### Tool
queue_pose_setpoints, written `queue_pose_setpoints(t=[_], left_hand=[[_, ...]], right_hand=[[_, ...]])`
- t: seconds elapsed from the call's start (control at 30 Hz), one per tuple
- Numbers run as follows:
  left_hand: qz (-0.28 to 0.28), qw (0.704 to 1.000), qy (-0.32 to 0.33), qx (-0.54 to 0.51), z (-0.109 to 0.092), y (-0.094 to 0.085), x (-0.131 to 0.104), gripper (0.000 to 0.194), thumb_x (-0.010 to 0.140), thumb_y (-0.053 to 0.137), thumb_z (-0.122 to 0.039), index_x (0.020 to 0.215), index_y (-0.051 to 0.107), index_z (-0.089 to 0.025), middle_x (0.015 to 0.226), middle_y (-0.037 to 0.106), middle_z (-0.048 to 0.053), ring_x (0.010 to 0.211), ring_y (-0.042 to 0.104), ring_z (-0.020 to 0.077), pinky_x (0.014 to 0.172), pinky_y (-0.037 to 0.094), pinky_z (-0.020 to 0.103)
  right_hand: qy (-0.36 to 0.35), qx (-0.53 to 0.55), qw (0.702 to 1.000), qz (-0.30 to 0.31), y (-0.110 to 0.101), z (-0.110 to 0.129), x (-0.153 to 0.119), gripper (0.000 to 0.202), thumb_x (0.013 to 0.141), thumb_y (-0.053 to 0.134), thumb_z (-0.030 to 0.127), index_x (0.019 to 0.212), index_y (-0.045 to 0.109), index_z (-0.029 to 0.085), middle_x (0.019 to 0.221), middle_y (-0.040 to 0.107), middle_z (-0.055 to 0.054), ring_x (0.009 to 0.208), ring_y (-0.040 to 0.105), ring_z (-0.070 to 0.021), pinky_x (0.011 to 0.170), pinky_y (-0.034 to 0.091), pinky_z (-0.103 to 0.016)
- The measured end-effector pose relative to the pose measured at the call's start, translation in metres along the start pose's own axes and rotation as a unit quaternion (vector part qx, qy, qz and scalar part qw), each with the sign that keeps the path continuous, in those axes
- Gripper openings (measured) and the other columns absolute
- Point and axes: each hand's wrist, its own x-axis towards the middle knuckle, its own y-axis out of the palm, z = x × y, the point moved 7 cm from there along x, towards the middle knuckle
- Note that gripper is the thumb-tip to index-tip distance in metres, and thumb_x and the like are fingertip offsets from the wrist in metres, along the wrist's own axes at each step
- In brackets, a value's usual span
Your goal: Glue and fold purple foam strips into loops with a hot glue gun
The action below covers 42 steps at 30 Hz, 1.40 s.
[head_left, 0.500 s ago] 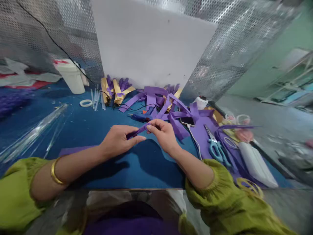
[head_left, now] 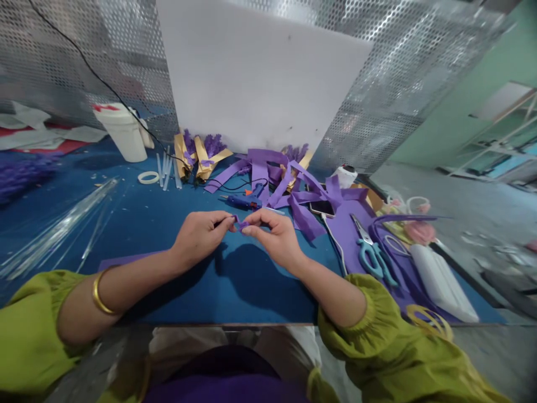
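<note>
Ribbon (head_left: 242, 225), light and limp, sits above the tabletop's (head_left: 268, 302) near edge, pinched by left hand (head_left: 201, 235) and right hand (head_left: 277, 232); gripping its ends suits it.

On the flat blue worktop (head_left: 268, 296), it's round white roll (head_left: 147, 182) left of the blue plastic glue gun (head_left: 241, 201), teal-handled metal scissors (head_left: 368, 240) right!

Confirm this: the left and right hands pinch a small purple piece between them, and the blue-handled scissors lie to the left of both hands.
Wrong side: the head view shows the blue-handled scissors to the right of both hands. The left hand and right hand do pinch a small purple piece.
</note>
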Motion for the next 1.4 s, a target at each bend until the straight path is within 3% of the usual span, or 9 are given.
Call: queue_pose_setpoints(t=[0.1, 0.3, 0.4, 0.5, 0.63, 0.77, 0.97, 1.2, 1.4], left_hand=[[0.002, 1.0, -0.007, -0.03, -0.002, 0.0, 0.0, 0.032, 0.091, 0.054, -0.034, 0.075, 0.075, -0.017, 0.059, 0.067, -0.002, 0.057, 0.058, 0.013, 0.057, 0.038, 0.023], [0.054, 0.995, -0.012, -0.079, -0.007, 0.006, -0.001, 0.043, 0.096, 0.048, -0.035, 0.059, 0.06, -0.017, 0.052, 0.057, -0.003, 0.05, 0.051, 0.0097, 0.055, 0.037, 0.022], [0.072, 0.994, -0.002, -0.081, -0.008, 0.008, -0.001, 0.042, 0.097, 0.046, -0.035, 0.06, 0.058, -0.017, 0.053, 0.057, -0.004, 0.052, 0.052, 0.0096, 0.057, 0.037, 0.022], [0.075, 0.994, 0.003, -0.073, -0.009, 0.007, -0.001, 0.04, 0.097, 0.045, -0.035, 0.064, 0.059, -0.017, 0.054, 0.057, -0.004, 0.053, 0.053, 0.0103, 0.059, 0.037, 0.022], [0.091, 0.992, -0.014, -0.09, -0.007, 0.01, 0.0, 0.039, 0.097, 0.045, -0.036, 0.068, 0.063, -0.018, 0.056, 0.059, -0.003, 0.055, 0.054, 0.0113, 0.059, 0.038, 0.023], [0.097, 0.982, -0.061, -0.15, -0.003, 0.013, 0.0, 0.042, 0.097, 0.047, -0.043, 0.075, 0.071, -0.016, 0.055, 0.058, -0.003, 0.052, 0.049, 0.0112, 0.054, 0.036, 0.023], [0.082, 0.968, -0.133, -0.196, 0.006, 0.012, 0.0, 0.042, 0.091, 0.056, -0.051, 0.074, 0.072, -0.015, 0.059, 0.059, -0.002, 0.052, 0.046, 0.0105, 0.049, 0.034, 0.022], [0.049, 0.996, -0.015, -0.072, -0.003, 0.001, 0.003, 0.041, 0.094, 0.054, -0.041, 0.066, 0.072, -0.017, 0.062, 0.067, -0.001, 0.056, 0.052, 0.0111, 0.055, 0.036, 0.022], [0.035, 0.999, 0.03, -0.019, -0.009, 0.001, -0.003, 0.032, 0.084, 0.069, -0.047, 0.088, 0.08, -0.017, 0.065, 0.071, -0.001, 0.055, 0.055, 0.0123, 0.054, 0.037, 0.023]], right_hand=[[-0.004, 0.017, 0.999, 0.045, 0.008, 0.0, -0.001, 0.007, 0.073, 0.077, 0.026, 0.073, 0.073, 0.02, 0.073, 0.071, 0.0, 0.073, 0.062, -0.0152, 0.073, 0.049, -0.029], [0.024, 0.023, 0.999, -0.002, 0.004, -0.008, -0.002, 0.01, 0.073, 0.079, 0.026, 0.075, 0.07, 0.02, 0.07, 0.068, 0.002, 0.069, 0.06, -0.0137, 0.069, 0.048, -0.028], [0.023, 0.018, 1.0, -0.009, 0.003, -0.009, -0.003, 0.019, 0.075, 0.077, 0.022, 0.092, 0.07, 0.021, 0.069, 0.067, 0.004, 0.068, 0.063, -0.0144, 0.069, 0.05, -0.029], [-0.035, -0.029, 0.999, -0.003, 0.003, -0.002, -0.003, 0.027, 0.079, 0.074, 0.019, 0.106, 0.072, 0.023, 0.072, 0.067, 0.003, 0.071, 0.064, -0.0149, 0.073, 0.051, -0.029], [-0.138, -0.121, 0.983, -0.025, 0.002, 0.01, -0.007, 0.011, 0.084, 0.073, 0.019, 0.092, 0.077, 0.024, 0.083, 0.068, -0.001, 0.081, 0.065, -0.0162, 0.077, 0.051, -0.029], [-0.166, -0.18, 0.968, -0.056, 0.0, 0.015, -0.008, 0.008, 0.086, 0.07, 0.018, 0.087, 0.075, 0.024, 0.091, 0.07, -0.003, 0.087, 0.067, -0.0174, 0.082, 0.051, -0.03], [-0.109, -0.158, 0.981, -0.042, -0.009, 0.011, -0.001, 0.005, 0.085, 0.068, 0.022, 0.081, 0.069, 0.02, 0.076, 0.063, 0.0, 0.073, 0.059, -0.0153, 0.07, 0.047, -0.027], [0.037, -0.066, 0.997, 0.006, -0.013, -0.01, 0.008, 0.011, 0.078, 0.069, 0.03, 0.077, 0.068, 0.019, 0.068, 0.064, 0.002, 0.064, 0.053, -0.013, 0.062, 0.041, -0.027], [0.056, -0.054, 0.997, -0.007, -0.014, -0.015, 0.009, 0.013, 0.076, 0.069, 0.031, 0.073, 0.068, 0.019, 0.064, 0.062, 0.003, 0.061, 0.05, -0.012, 0.06, 0.039, -0.027]])
